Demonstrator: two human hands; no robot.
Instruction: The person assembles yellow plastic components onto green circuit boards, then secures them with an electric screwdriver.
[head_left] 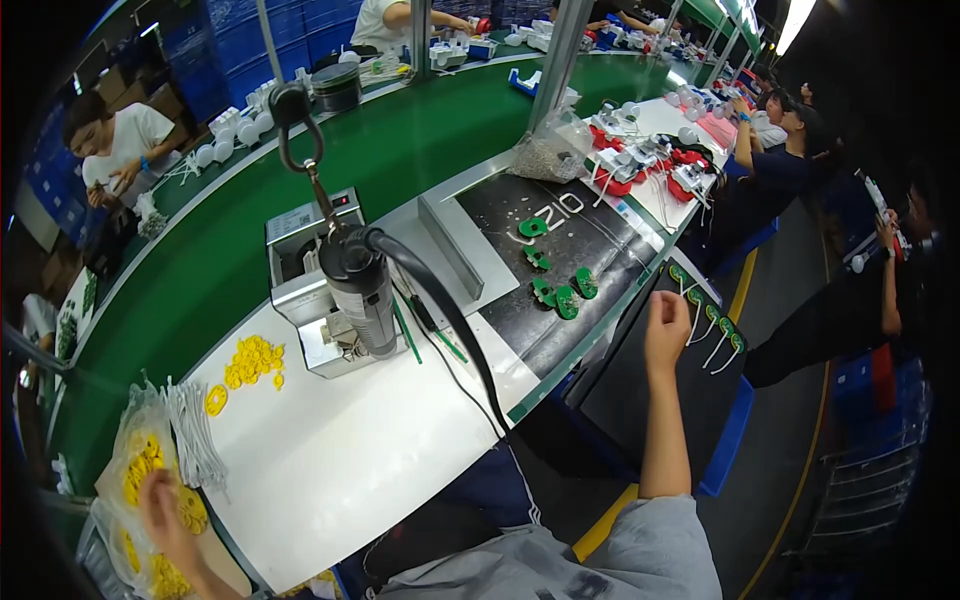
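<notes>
My left hand (166, 512), fingers apart and loosely bent, is at the clear plastic bag (120, 440) of yellow ring-shaped parts at the lower left. I make out nothing in its grasp. My right hand (668, 325) is raised beside the right table edge, its fingers curled together; what they hold, if anything, is hidden. Close to it, a row of small green circuit boards (712, 315) with white wires lies on a dark surface. Several loose round green circuit boards (566, 302) rest on the black mat (520, 335) left of that hand.
A corded driver (360, 300) hangs over a metal machine (310, 270). Yellow rings (255, 362) and a bundle of white wires (192, 435) lie on the white tabletop (340, 450). Beyond runs a green conveyor (420, 140). Other people (125, 150) work around it.
</notes>
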